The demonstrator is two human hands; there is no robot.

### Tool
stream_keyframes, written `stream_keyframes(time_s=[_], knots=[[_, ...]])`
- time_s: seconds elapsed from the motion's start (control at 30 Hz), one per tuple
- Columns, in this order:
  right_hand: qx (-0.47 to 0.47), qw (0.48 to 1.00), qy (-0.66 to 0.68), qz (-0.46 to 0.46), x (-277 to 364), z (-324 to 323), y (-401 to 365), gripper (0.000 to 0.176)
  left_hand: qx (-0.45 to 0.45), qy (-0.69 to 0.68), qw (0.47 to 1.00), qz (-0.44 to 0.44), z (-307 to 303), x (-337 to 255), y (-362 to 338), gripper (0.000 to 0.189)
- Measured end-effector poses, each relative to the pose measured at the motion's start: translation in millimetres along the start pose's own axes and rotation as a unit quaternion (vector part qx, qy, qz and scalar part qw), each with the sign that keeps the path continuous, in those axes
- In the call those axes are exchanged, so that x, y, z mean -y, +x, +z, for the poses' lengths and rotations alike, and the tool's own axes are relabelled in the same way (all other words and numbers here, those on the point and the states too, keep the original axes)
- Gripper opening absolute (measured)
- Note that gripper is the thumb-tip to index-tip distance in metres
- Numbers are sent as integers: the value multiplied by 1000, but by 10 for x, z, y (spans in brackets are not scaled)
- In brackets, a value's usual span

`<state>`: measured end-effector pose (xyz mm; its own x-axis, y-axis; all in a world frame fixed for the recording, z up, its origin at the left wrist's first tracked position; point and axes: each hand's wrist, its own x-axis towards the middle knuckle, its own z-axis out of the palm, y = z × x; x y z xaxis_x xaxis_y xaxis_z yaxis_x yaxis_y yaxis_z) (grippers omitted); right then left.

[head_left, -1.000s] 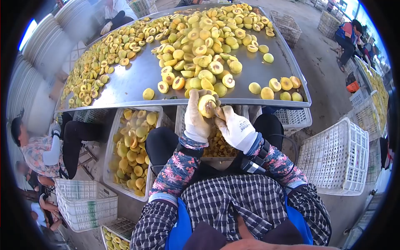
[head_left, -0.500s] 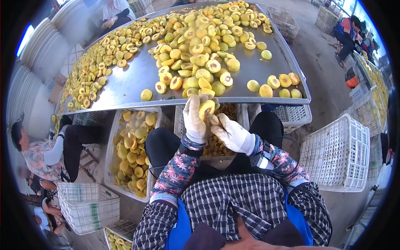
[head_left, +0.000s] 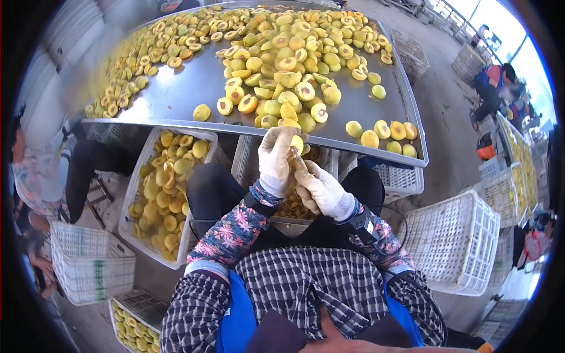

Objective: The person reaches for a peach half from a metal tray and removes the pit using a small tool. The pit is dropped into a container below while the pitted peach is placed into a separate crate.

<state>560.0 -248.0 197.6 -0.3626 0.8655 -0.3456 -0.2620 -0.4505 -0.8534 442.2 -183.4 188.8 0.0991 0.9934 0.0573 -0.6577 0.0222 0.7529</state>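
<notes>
My left hand (head_left: 275, 157), in a white glove, is closed around a yellow stone-fruit half (head_left: 297, 144), just in front of the table's edge. My gloved right hand (head_left: 322, 189) grips a small pitting tool (head_left: 299, 162) by its brownish handle. The tool's narrow metal end meets the fruit; my fingers hide part of both. Above my hands, a heap of cut yellow stone fruit (head_left: 288, 76), many halves showing brown centres, lies on the metal table (head_left: 176, 100). Below them, a crate (head_left: 240, 159) between my knees contains brownish-yellow pieces.
A white crate of fruit halves (head_left: 125, 206) stands by my left knee. White basket crates stand at the lower left (head_left: 91, 265) and right (head_left: 453, 241). A person (head_left: 41, 170) sits at the left; another person (head_left: 493, 88) is bent over at the far right.
The camera view has shifted, so table and crates appear displaced. Both hands stay together at the fruit; the left has turned so less of the cut face shows, and the right-hand fingers have curled more.
</notes>
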Motion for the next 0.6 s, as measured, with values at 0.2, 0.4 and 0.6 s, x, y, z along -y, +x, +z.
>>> stream_keyframes(time_s=[0.2, 0.4, 0.6], knots=[[-63, 919, -300, -247, -222, -138, 210, 20, 49, 7, 998, -40, -140, 70, 71, 19], [41, 999, 4, 30, -27, -63, -33, 27, 144, -63, 976, -151, -254, -51, 72, 26], [145, 966, 193, 94, -33, -41, -56, 34, 166, -168, 957, -166, -292, 26, 67, 31]])
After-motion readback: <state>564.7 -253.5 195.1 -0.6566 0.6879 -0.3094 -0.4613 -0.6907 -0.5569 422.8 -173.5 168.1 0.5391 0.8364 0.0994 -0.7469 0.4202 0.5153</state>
